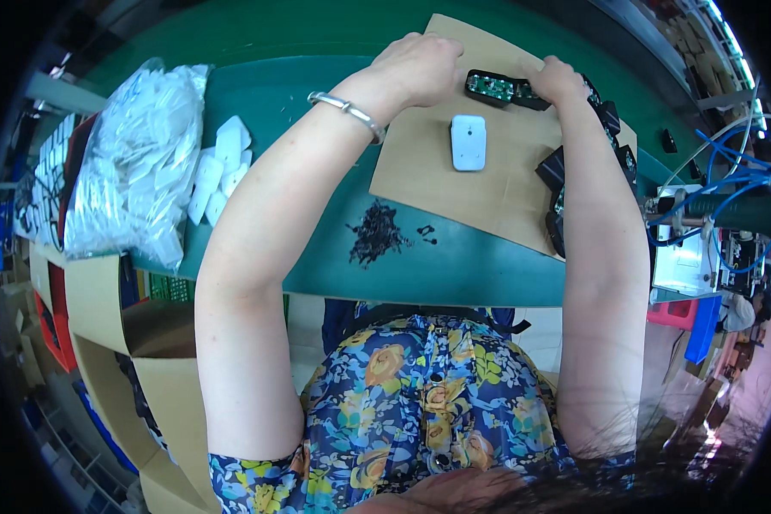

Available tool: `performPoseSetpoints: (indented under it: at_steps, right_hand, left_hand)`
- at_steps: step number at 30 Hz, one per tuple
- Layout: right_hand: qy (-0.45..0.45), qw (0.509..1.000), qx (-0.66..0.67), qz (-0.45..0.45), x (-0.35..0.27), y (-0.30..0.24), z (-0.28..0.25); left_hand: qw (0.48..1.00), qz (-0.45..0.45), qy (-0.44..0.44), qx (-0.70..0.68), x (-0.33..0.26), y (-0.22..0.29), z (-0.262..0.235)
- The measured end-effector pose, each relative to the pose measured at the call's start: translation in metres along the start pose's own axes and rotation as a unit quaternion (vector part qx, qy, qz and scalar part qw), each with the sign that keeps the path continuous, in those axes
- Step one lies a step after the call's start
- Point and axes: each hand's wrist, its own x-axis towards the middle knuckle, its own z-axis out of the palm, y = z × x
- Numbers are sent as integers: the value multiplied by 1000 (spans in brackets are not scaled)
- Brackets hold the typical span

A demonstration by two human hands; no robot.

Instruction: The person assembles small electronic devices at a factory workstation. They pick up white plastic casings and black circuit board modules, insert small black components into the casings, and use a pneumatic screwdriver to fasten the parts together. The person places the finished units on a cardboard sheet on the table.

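Far to the left of my hands lies a bag (pixel 137 163) of white shells, with loose shells (pixel 223 167) beside it. My left hand (pixel 420 68) rests curled on the cardboard (pixel 505 197); whether it holds anything, I cannot tell. Just right of it, my right hand (pixel 557 79) pinches a black board (pixel 497 88). Nearer me than both hands lie a white shell (pixel 469 141) and a pile of screws (pixel 375 231). I judge I am fitting parts; next calls for steady alignment.
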Motion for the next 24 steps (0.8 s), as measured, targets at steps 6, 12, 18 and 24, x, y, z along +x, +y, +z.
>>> performPoseSetpoints:
  at_steps: [6, 12, 18, 24]
  right_hand:
    - [154, 891, 382, -191, -97, -6, -14]
    - [58, 812, 561, -152, -217, 32, 19]
    - [55, 798, 464, -381, -267, 32, -14]
    - [388, 688, 559, -252, -283, 181, -100]
  left_hand:
    - [982, 53, 178, -29, -110, -5, 17]
    - [984, 20, 158, -77, -144, -13, 37]
    - [981, 87, 148, -85, -21, 9, 48]
    - [966, 138, 88, -200, 3, 63, 35]
